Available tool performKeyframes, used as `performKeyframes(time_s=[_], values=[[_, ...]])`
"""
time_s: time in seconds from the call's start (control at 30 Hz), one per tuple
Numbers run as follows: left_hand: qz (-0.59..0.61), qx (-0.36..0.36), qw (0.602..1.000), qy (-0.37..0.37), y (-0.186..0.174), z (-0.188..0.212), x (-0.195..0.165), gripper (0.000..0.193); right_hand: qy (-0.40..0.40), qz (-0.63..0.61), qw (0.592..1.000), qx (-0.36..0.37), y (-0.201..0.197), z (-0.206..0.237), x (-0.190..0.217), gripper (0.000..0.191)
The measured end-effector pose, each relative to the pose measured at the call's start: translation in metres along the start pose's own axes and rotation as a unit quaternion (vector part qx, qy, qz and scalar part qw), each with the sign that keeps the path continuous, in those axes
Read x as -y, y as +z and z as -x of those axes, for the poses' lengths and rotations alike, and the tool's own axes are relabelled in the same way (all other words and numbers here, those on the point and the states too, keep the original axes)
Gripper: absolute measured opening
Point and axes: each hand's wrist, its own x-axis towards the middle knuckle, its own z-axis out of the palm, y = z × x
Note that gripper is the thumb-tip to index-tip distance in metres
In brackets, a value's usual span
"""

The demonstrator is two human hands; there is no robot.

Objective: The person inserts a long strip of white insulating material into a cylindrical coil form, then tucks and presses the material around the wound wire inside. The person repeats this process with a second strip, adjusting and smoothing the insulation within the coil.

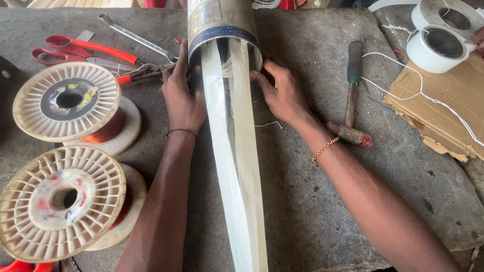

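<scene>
A metal cylinder [222, 25] with a blue band lies on the grey stone bench, its open end toward me. Two long white strips [237, 166] stick out of that end and run down between my arms. My left hand [182, 93] grips the cylinder's left rim, fingers curled against it. My right hand [283, 93] presses on the right rim, its fingertips at the opening beside thin white threads [228, 65].
Two white plastic spools of copper wire [68, 103] [60, 201] stand at the left. Red-handled scissors [75, 50], a spanner [136, 36] and pliers lie behind them. A wooden-handled tool [352, 95] lies right of my hand. Torn cardboard [443, 106] and white tape rolls [437, 46] sit at the far right.
</scene>
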Motion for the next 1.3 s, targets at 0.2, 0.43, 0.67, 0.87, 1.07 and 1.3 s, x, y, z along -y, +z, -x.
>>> performKeyframes(time_s=[0.2, 0.43, 0.67, 0.87, 1.07, 1.3], values=[[0.007, -0.008, 1.0, 0.004, 0.002, 0.0, 0.003, 0.054, 0.009, 0.009, 1.0, 0.005, 0.0, 0.0, -0.001, 0.034], [-0.009, -0.008, 1.0, 0.013, 0.001, -0.001, 0.003, 0.053, 0.024, 0.009, 1.0, 0.01, 0.001, 0.0, -0.001, 0.033], [0.001, -0.018, 1.0, 0.023, 0.002, -0.001, 0.007, 0.053, -0.001, 0.007, 1.0, 0.002, 0.0, 0.0, 0.0, 0.03], [-0.003, -0.011, 1.0, -0.005, 0.005, -0.001, 0.009, 0.053, 0.012, 0.011, 1.0, 0.008, 0.001, -0.001, -0.002, 0.032], [-0.002, -0.017, 1.0, 0.008, 0.005, 0.0, 0.011, 0.053, -0.009, 0.015, 1.0, 0.005, 0.001, 0.0, -0.003, 0.031], [-0.007, -0.026, 0.999, 0.03, 0.006, 0.0, 0.016, 0.054, -0.018, 0.013, 1.0, 0.006, 0.001, 0.0, -0.004, 0.033]])
